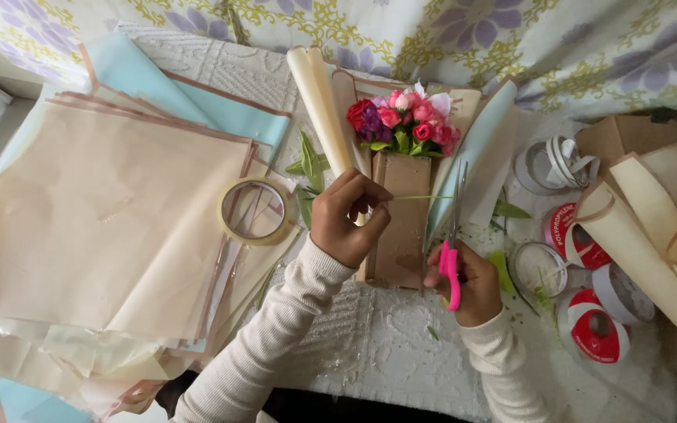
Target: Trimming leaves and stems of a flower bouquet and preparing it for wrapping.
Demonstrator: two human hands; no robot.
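Note:
My left hand (349, 218) pinches one end of a thin green stem (421, 197) and holds it level over a bouquet wrap. My right hand (472, 286) grips pink-handled scissors (450, 258), whose blades point up across the stem. Under both hands lies a small bouquet of red, pink and purple flowers (405, 124), set in brown paper (401, 227) with cream and pale blue sheets folded around it.
A stack of peach and blue wrapping sheets (95, 227) fills the left, with a clear tape roll (254, 210) at its edge. Ribbon spools (593, 325) and rolled cream paper (652, 251) lie at the right. Cut leaves litter the white cloth (401, 352).

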